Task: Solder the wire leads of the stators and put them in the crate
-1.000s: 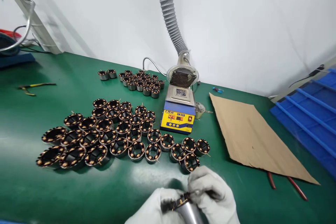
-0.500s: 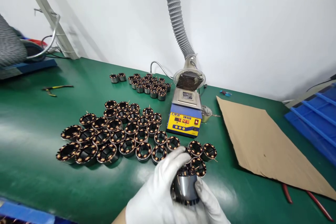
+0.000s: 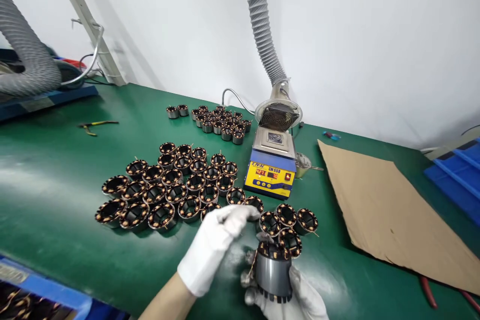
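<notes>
In the head view, a motor stator [image 3: 273,275] with a grey steel ring and copper windings sits in my right hand [image 3: 305,295]. Gloved fingers wrap it from both sides and it stands nearly upright. A lead wire hangs at its left side. My left hand [image 3: 221,227], in a white glove, is off that stator. It stretches over the front row of the group, fingertips beside another stator [image 3: 254,206]; whether they touch it I cannot make out. Several more stators [image 3: 162,216] stand on the green table to the left, and a small cluster [image 3: 287,216] lies just beyond the held one.
A yellow and blue solder pot [image 3: 270,180] stands behind the stators under a fume hose [image 3: 258,20]. Cardboard [image 3: 390,210] lies at the right, near blue racks [image 3: 459,170]. Cutters [image 3: 98,124] rest at the left. A blue bin [image 3: 48,285] holds parts at the lower left.
My left hand has let go of the held stator and moved left, away from it. The right hand keeps hold of the stator. The view has shifted slightly left.
</notes>
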